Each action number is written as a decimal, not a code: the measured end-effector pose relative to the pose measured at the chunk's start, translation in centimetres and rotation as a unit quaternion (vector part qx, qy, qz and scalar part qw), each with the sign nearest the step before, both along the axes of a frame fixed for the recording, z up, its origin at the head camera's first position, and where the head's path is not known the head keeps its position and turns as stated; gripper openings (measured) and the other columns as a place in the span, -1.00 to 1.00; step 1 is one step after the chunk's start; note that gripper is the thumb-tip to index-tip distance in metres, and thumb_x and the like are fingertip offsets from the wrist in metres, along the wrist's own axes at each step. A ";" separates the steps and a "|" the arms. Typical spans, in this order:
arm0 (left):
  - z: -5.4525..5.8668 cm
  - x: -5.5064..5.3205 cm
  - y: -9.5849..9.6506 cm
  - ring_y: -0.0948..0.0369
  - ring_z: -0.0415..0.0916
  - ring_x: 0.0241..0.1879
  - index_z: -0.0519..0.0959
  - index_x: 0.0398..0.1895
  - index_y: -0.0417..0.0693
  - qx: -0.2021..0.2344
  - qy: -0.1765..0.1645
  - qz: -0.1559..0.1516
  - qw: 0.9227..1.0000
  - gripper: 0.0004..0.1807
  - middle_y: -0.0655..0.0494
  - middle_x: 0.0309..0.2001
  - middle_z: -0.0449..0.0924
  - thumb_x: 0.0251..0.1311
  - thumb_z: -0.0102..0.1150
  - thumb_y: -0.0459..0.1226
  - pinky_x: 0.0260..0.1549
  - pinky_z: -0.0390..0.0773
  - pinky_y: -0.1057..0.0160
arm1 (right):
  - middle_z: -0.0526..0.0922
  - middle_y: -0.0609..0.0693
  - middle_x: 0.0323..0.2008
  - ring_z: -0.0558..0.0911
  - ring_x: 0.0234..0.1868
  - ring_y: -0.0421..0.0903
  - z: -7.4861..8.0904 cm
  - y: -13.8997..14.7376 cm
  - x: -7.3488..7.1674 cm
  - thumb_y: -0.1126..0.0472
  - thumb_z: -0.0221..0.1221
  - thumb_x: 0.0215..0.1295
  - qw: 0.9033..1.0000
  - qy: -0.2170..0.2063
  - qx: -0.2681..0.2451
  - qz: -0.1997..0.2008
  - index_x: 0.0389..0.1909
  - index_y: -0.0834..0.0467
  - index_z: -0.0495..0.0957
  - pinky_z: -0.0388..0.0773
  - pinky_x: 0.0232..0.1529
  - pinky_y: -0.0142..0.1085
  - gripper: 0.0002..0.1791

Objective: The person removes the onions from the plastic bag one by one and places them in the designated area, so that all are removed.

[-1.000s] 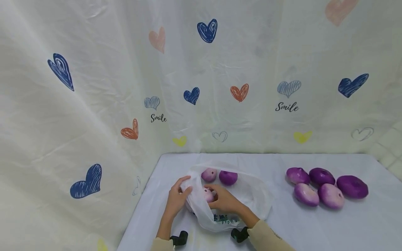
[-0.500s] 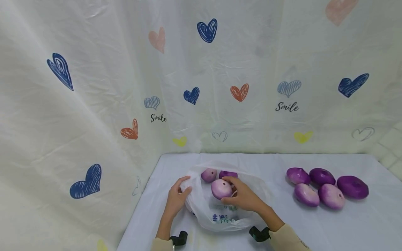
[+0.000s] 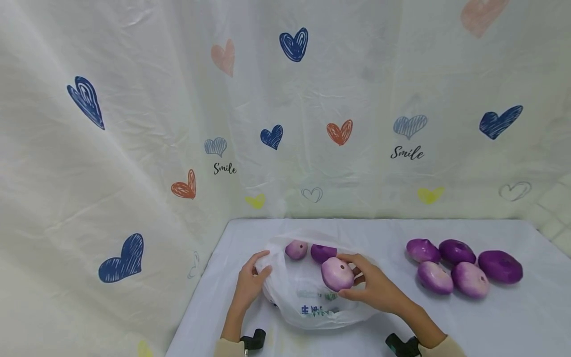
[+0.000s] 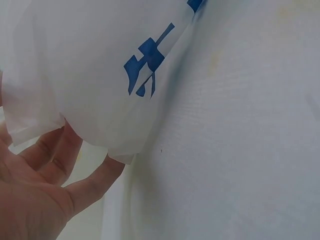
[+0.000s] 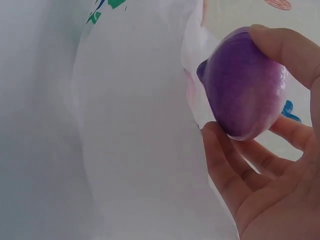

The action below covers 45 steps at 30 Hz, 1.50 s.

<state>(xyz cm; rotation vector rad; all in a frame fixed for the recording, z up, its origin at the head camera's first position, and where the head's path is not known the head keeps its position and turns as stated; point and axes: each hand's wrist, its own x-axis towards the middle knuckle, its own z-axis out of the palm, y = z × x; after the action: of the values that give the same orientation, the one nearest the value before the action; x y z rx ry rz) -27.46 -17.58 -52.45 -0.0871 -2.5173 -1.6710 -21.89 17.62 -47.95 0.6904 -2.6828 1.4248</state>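
Head view | your left fingers (image 3: 257, 258), half-closed, hold the bag (image 3: 277, 292), likely so it gapes | your right fingers (image 3: 360, 261) cup an onion (image 3: 336, 274), parted to its width

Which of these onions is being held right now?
The pinkish onion that the right hand grips; two others show in the white bag, five more lie on the table.

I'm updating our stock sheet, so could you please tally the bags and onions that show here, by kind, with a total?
White plastic bag: 1
Onions: 8 (1 in the right hand, 2 visible in the bag, 5 on the table)
Total: 9; any onions hidden inside the bag are not counted.
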 end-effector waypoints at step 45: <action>0.0 0.1 -0.1 0.16 0.40 -0.32 0.57 0.28 0.30 -0.004 -0.005 0.000 1.000 -0.54 0.00 -0.24 0.50 0.31 0.32 -0.15 -0.42 0.45 0.28 | 0.38 -0.53 0.00 0.52 -0.14 -0.65 1.1 18.9 5.4 0.25 0.36 0.32 0.968 0.047 -0.028 -0.245 0.57 -0.11 0.16 0.54 -0.30 -0.59 -0.12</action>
<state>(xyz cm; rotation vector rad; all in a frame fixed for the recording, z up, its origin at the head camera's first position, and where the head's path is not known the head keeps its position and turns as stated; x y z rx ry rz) -27.32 -17.73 -52.45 -0.0795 -2.5312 -1.6668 -16.47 36.56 -46.89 0.0701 -2.4832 1.2859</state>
